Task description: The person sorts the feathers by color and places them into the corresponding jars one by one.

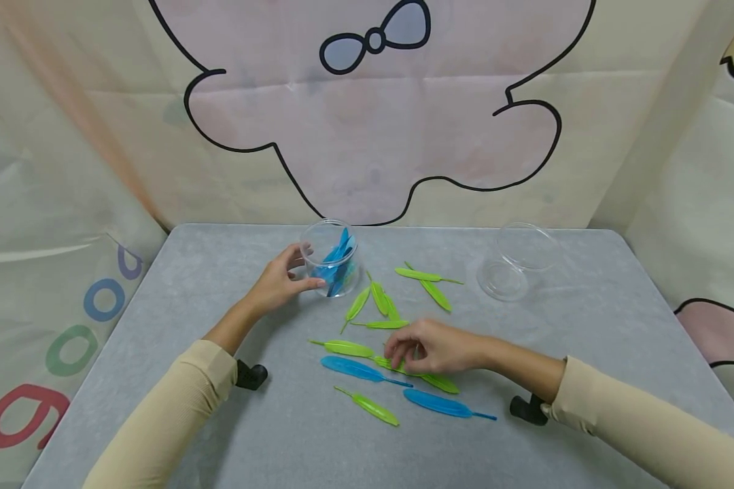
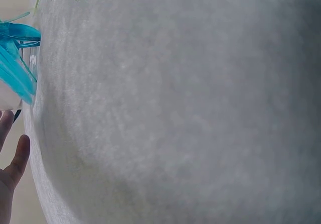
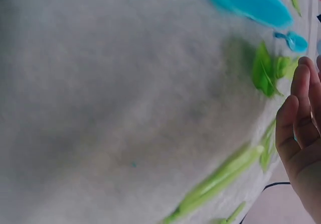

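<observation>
A clear plastic cup (image 1: 346, 277) at the back of the table holds several blue feathers (image 1: 336, 258). My left hand (image 1: 284, 277) grips its left side, thumb in front and fingers behind. In the left wrist view the left thumb (image 2: 19, 156) shows beside the cup's blue feathers (image 2: 15, 66). Over the middle of the table, my right hand (image 1: 437, 346) reaches down with bent fingers at a green feather (image 1: 388, 365). The right wrist view shows its fingertips close to green feathers (image 3: 264, 73), with none seen between them. Two blue feathers (image 1: 351, 367) lie just in front.
More green feathers (image 1: 376, 409) are scattered about the table (image 1: 293, 435), several of them between the cup and my right hand. A clear plastic container (image 1: 503, 280) and a clear round lid (image 1: 529, 246) are at the back right. Printed cloth walls (image 1: 367, 136) enclose the table.
</observation>
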Available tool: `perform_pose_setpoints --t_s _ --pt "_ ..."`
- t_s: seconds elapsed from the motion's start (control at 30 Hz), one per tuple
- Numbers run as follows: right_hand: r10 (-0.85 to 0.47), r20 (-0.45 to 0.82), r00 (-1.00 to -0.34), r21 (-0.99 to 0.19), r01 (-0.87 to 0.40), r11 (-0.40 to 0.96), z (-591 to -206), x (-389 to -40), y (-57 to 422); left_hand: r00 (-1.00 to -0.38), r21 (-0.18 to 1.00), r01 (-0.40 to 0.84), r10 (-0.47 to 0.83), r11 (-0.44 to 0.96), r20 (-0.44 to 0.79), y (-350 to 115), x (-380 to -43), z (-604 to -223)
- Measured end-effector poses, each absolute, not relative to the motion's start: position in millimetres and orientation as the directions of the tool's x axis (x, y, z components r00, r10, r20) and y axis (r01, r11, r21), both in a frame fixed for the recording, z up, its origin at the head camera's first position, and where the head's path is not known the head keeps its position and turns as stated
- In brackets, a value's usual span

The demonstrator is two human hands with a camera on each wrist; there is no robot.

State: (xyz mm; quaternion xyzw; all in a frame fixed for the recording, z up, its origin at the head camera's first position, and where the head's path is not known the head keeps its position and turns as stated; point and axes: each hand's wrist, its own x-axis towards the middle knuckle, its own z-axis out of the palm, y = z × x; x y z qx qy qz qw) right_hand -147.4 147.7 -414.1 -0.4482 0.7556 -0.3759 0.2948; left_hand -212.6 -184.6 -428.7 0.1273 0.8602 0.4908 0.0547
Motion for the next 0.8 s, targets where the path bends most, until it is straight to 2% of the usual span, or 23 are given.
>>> perform_pose_setpoints --t_s 0.17,0.3,0.8 --pt "-0.929 -0.11 -0.354 -0.875 -0.409 0.259 -419 -142 149 -0.962 0.86 0.167 0.272 0.482 0.034 -185 -212 -429" --pt "-0.938 -0.119 -0.324 -0.9 -0.364 0.24 -422 -139 150 -0.962 0.859 0.168 0.27 0.483 0.037 -185 -212 -429" --pt "-0.929 -0.146 -0.339 -0.906 -0.332 0.263 -428 -135 155 -0.96 0.861 0.176 0.276 0.477 0.044 -185 -212 -430"
